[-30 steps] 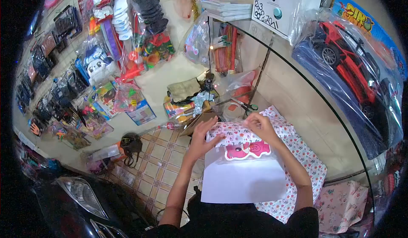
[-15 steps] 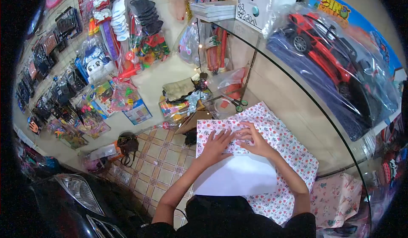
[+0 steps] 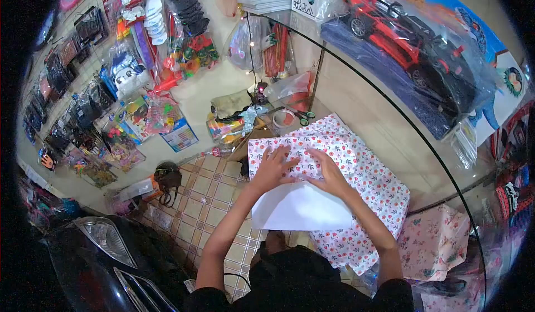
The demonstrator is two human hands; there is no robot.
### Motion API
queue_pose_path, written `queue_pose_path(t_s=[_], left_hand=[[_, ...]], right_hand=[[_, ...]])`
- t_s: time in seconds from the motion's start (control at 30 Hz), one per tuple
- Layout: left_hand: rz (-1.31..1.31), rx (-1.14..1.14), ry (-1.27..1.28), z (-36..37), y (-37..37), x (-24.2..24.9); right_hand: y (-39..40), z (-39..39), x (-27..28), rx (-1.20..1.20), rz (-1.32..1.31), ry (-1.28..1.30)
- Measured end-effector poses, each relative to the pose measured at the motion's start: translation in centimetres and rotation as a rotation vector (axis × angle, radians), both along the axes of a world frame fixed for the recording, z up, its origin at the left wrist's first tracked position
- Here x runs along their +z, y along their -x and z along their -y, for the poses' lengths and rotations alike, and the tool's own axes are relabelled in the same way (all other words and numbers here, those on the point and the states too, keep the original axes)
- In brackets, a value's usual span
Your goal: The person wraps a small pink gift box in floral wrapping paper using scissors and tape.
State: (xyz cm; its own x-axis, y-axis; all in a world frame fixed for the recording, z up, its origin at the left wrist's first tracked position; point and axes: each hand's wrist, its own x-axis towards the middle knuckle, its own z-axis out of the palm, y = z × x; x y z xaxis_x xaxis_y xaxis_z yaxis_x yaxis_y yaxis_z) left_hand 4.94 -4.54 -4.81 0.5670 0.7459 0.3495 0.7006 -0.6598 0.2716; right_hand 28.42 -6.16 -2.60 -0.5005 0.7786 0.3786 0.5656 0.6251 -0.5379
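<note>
Floral patterned paper (image 3: 379, 186), white with red flowers, lies in front of me with one part folded over so that its plain white side (image 3: 301, 209) shows nearest my body. My left hand (image 3: 273, 168) rests on the floral part near its left end, fingers spread. To its right, my right hand (image 3: 330, 172) lies on the same paper, fingers apart. Neither hand grips anything. A roll of clear tape (image 3: 283, 118) and green-handled scissors (image 3: 305, 117) sit just beyond the paper.
A glass edge (image 3: 390, 96) curves along the right, with a bagged red toy car (image 3: 390, 33) above it. Pink floral paper (image 3: 432, 242) lies lower right. A black motorcycle (image 3: 106, 245) stands lower left. Packaged goods hang on the left wall.
The view has shifted, so most things appear higher or further left. My hands have moved apart, and the right fingers, earlier raised and bent near the left hand, now lie flatter.
</note>
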Motion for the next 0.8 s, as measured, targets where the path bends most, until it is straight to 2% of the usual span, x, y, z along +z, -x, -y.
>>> queue_pose_path(t_s=[0.07,0.17,0.23,0.43,0.6,0.7,0.73,0.8], left_hand=[[-0.009,-0.012,-0.08,-1.1,0.0,-0.7],[-0.052,-0.009,-0.07,-2.0,-0.2,-0.1],[-0.102,-0.015,-0.074,-2.6,-0.3,0.4],[-0.039,0.011,0.167,-4.1,-0.1,0.6],[-0.112,0.132,-0.017,-4.1,-2.9,0.6],[-0.179,0.266,0.018,-3.8,-4.8,1.3],[-0.18,0.286,0.031,-3.8,-5.1,1.3],[-0.192,0.235,-0.007,-4.4,-4.9,0.7]], right_hand=[[0.2,-1.2,-0.5,0.055,-0.212,0.142],[0.0,-2.2,-0.4,0.058,-0.075,0.072],[0.0,-2.7,-1.3,0.033,-0.082,0.012],[-0.1,-2.7,-4.4,-0.097,-0.021,-0.121],[-2.1,-5.0,-3.6,-0.14,-0.019,-0.104],[-2.7,-5.8,-3.2,-0.192,0.005,-0.199],[-2.4,-5.3,-3.4,-0.23,-0.077,-0.133],[-1.6,-3.4,-4.1,-0.273,-0.135,-0.162]])
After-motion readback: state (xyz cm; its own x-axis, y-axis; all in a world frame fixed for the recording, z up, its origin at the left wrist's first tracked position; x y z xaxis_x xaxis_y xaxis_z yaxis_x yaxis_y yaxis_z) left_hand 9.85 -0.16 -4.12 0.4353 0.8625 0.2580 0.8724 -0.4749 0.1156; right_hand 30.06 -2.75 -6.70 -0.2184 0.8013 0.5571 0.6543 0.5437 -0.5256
